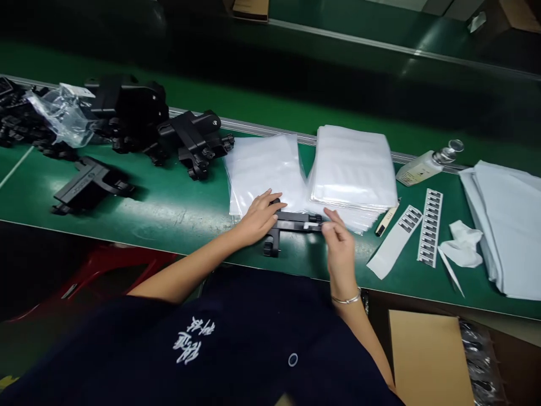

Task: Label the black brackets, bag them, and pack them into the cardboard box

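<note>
1. the black plastic part [296,223] lies at the near edge of the green bench [169,208], right in front of the person.
2. left hand [258,217] is half curled over its left end, probably pinning it steady. right hand [338,243] pinches the right end with its fingertips.
3. stacks of clear bags [353,166] sit just behind it, handy to grab.
4. more black parts [194,141] are piled far left. label strips [430,225] and a bottle [425,165] sit off right.
</note>
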